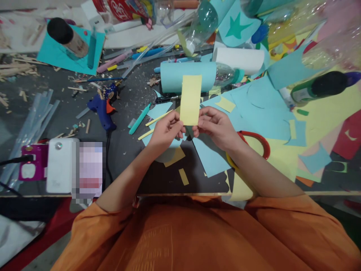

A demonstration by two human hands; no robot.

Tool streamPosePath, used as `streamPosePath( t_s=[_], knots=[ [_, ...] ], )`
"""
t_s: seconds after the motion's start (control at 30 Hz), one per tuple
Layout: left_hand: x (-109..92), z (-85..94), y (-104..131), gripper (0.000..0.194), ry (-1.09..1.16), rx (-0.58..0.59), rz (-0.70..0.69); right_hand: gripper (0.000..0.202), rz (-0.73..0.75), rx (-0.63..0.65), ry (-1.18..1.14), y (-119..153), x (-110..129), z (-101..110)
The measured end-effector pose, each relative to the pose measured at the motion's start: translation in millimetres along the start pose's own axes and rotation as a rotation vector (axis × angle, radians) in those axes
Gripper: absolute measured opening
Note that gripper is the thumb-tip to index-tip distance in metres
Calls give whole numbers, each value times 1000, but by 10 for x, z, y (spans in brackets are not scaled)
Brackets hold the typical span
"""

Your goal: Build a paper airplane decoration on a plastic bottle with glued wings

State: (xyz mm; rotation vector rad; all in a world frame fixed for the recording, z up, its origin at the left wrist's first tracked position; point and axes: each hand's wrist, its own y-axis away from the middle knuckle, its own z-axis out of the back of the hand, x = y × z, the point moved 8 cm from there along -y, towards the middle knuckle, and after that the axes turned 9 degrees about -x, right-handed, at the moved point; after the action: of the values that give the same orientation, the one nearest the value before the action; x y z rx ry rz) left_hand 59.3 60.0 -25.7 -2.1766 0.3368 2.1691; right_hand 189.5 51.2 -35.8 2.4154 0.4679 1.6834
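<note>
Near the middle of the frame, holds up a yellow paper strip (pixel 191 98) by its lower corners. Pinches the lower left corner with left hand (pixel 167 130), closing thumb and fingers on the paper. Pinches the lower right corner with right hand (pixel 216 124), leaving barely a gap between thumb and forefinger. Has a bottle wrapped in blue paper (pixel 170 77) lying behind the strip's upper part. Has a teal marker (pixel 140 119) near left hand, and a blue glue gun (pixel 102 112) farther toward frame left. Has a red handle loop (pixel 258 137) beside right forearm, over yellow paper.
</note>
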Motion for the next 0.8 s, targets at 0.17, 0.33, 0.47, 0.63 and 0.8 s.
streamPosePath(
  t_s=[0.17,0.33,0.47,0.63,0.8],
  knots=[
    [-24,22,13,22,-95,-17,-67,35,57,-6,102,7,-5,-9],
    [-42,45,31,28,-14,-46,-140,23,232,-173,251,16,105,90],
    [-103,27,49,38,-57,-21,-202,31,324,-275,296,66,163,145],
    [-192,22,38,48,-200,-23,-256,36,316,-283,257,91,207,130],
    [-149,22,24,17,-165,-58,-163,33,288,-190,202,78,226,53]
  ],
)
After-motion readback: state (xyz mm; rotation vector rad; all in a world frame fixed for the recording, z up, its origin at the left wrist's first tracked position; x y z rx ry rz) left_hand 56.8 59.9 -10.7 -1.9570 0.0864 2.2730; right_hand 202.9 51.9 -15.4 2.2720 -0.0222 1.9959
